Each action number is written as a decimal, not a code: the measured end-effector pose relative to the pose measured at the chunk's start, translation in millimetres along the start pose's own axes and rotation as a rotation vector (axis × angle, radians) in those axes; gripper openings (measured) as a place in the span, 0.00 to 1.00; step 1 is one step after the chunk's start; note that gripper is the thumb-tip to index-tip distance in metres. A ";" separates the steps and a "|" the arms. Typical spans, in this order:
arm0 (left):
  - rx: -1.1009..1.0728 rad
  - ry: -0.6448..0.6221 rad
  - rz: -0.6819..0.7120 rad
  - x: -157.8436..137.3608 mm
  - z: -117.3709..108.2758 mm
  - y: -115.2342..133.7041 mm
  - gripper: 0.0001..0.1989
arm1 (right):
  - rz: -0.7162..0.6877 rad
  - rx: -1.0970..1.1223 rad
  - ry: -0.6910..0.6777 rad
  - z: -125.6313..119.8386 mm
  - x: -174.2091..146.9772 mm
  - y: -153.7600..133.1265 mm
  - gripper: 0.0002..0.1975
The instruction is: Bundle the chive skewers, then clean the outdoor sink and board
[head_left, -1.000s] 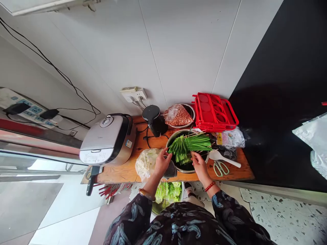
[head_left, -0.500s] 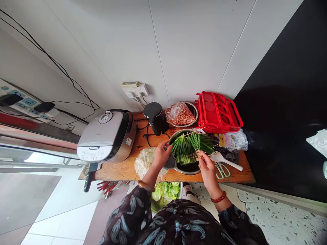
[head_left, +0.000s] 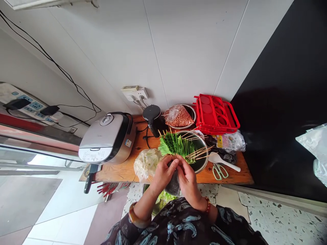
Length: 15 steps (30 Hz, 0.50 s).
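Note:
My left hand and my right hand are together at the front edge of the wooden table. The fingers of both are closed around the stick ends of a bunch of green vegetable skewers. The dark green leaves fan out beyond my fingertips, with stick tips poking past them. Behind and right of my hands stands a metal bowl with more green skewers in it, bare sticks pointing right. A dark grey thing shows below and between my hands; I cannot make out its kind.
Left of my hands lies a plastic bag of pale food, then a rice cooker. A black lidded pot, bagged peanuts and red plastic racks stand behind. Scissors, a white scoop and a knife lie near the edge.
My right hand has moved left with the skewers, from above the bowl to meet my left hand. My left hand has closed on the stick ends. The bunch now sits at the bowl's left side.

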<state>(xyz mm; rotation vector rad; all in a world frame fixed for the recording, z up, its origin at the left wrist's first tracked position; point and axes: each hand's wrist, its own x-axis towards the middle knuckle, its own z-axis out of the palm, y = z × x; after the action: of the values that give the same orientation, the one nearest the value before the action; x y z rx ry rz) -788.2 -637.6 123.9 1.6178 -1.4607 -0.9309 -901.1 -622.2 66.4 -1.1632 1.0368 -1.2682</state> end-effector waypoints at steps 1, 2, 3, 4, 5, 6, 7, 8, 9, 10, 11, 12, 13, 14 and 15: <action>0.001 0.058 -0.043 -2.1 -2.9 -3.4 0.19 | -0.029 0.000 -0.026 6.3 -1.4 1.2 0.22; -0.004 0.105 -0.085 -4.5 -6.0 -7.4 0.19 | -0.055 -0.001 -0.051 11.8 -2.7 2.0 0.22; -0.012 0.141 -0.121 -6.9 -9.0 -11.3 0.19 | -0.075 -0.001 -0.076 16.4 -3.8 2.3 0.22; -0.022 0.169 -0.148 -9.1 -11.9 -14.9 0.19 | -0.088 0.003 -0.098 20.2 -4.6 2.1 0.21; -0.031 0.188 -0.165 -11.2 -14.5 -17.8 0.20 | -0.091 0.012 -0.117 23.2 -5.2 1.5 0.21; -0.036 0.202 -0.173 -13.0 -16.7 -19.9 0.20 | -0.083 0.027 -0.137 25.3 -5.5 0.5 0.21; -0.039 0.213 -0.176 -14.5 -18.5 -21.0 0.20 | -0.068 0.048 -0.161 26.8 -5.5 -0.6 0.21; -0.038 0.224 -0.176 -15.8 -20.0 -21.5 0.20 | -0.048 0.075 -0.186 27.9 -5.4 -1.8 0.21; -0.034 0.237 -0.174 -17.0 -21.1 -21.3 0.20 | -0.025 0.107 -0.211 28.6 -5.1 -3.0 0.20; -0.026 0.250 -0.170 -18.2 -22.0 -20.6 0.19 | 0.000 0.137 -0.233 29.1 -4.9 -4.0 0.19; -0.016 0.265 -0.163 -19.4 -22.8 -19.8 0.19 | 0.021 0.162 -0.252 29.6 -4.7 -4.9 0.17; -0.007 0.282 -0.155 -20.7 -23.4 -18.9 0.18 | 0.037 0.179 -0.266 30.2 -4.7 -5.5 0.16; 0.001 0.298 -0.148 -22.1 -24.0 -18.0 0.18 | 0.047 0.185 -0.275 30.9 -4.8 -6.0 0.14; 0.007 0.312 -0.145 -23.7 -24.6 -17.3 0.17 | 0.052 0.181 -0.282 31.7 -4.9 -6.4 0.13; 0.010 0.326 -0.147 -25.4 -25.2 -16.8 0.17 | 0.051 0.173 -0.288 32.7 -5.1 -6.8 0.13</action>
<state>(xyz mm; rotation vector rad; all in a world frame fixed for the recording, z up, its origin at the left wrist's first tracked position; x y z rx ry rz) -760.3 -609.8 121.1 1.8065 -1.1370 -0.6987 -870.1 -614.7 77.5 -1.1388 0.7254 -1.0893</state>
